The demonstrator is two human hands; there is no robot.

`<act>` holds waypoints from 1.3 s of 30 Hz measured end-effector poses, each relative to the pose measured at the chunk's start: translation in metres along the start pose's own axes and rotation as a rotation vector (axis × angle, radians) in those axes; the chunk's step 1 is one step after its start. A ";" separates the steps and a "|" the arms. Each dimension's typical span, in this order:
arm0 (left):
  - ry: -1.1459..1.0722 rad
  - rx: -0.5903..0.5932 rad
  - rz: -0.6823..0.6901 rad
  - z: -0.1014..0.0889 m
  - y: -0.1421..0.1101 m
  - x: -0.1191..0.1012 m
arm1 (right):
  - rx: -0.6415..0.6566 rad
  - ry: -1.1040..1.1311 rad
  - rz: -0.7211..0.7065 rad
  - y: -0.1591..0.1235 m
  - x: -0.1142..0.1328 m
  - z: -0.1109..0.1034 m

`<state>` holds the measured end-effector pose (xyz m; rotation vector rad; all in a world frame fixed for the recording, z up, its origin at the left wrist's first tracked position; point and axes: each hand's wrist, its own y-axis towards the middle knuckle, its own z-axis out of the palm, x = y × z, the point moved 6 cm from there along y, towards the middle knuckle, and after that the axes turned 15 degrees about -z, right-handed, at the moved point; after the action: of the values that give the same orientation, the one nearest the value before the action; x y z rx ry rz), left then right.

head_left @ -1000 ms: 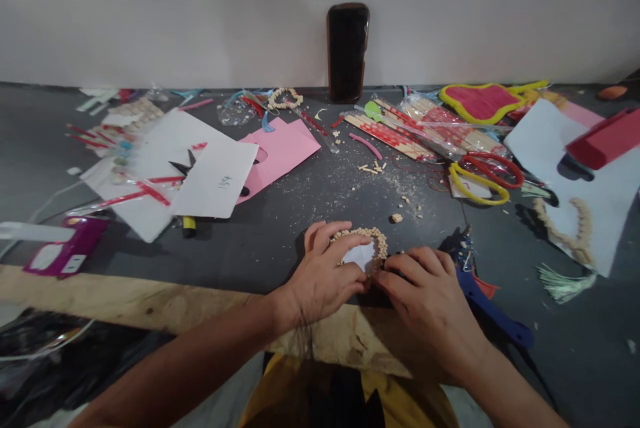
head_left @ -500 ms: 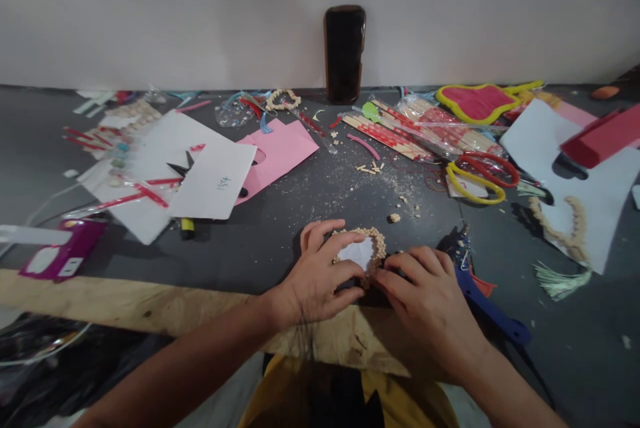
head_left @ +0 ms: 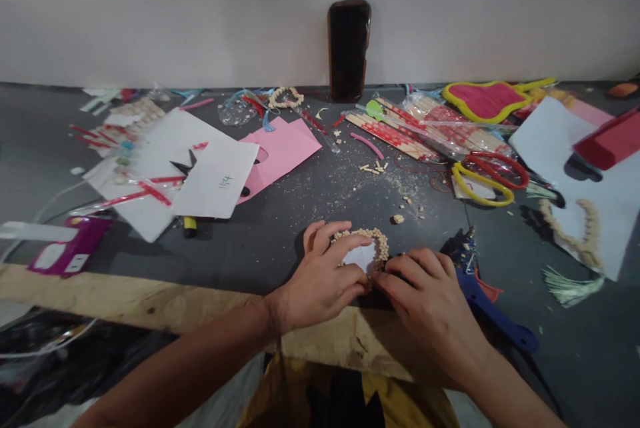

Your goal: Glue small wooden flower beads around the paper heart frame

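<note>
A ring of small pale wooden pieces (head_left: 381, 245) lies at the table's near edge, with white paper (head_left: 361, 256) inside it. My left hand (head_left: 327, 271) curls over its left side, fingers closed about the ring. My right hand (head_left: 425, 285) is at the ring's lower right, thumb and fingertips pressed together against the rim. Whatever sits between those right fingertips is hidden. Just right of my right hand lies a blue glue gun (head_left: 495, 311), its nozzle end dotted with bits. Small wooden crumbs (head_left: 397, 219) are scattered beyond the ring.
A black phone (head_left: 349, 51) leans upright on the wall. Red-and-yellow scissors (head_left: 485, 178) rest by bundled sticks (head_left: 390, 135). White sheets (head_left: 215, 181) and pink paper (head_left: 285, 148) lie left. At right, a beaded loop (head_left: 575, 235) has a green tassel (head_left: 573, 285). A purple box (head_left: 70, 245) sits far left.
Both hands keep nearly the same places on the ring, with only slight finger shifts. The whole view sways slightly left, then back right.
</note>
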<state>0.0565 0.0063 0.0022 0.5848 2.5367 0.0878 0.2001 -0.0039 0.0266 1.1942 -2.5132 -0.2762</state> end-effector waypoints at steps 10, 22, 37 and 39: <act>-0.013 -0.005 -0.004 0.000 0.000 -0.001 | -0.026 0.057 0.006 -0.002 -0.001 0.002; -0.063 -0.021 0.005 -0.004 0.000 -0.002 | -0.018 0.058 0.022 -0.002 -0.002 0.000; 0.000 -0.021 -0.014 0.001 0.001 -0.001 | -0.046 0.069 -0.033 0.000 0.000 0.001; -0.005 -0.027 -0.024 0.001 0.002 -0.001 | -0.048 0.069 -0.035 0.000 -0.001 0.000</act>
<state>0.0581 0.0075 0.0020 0.5427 2.5328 0.1118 0.2003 -0.0034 0.0261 1.2097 -2.4148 -0.2973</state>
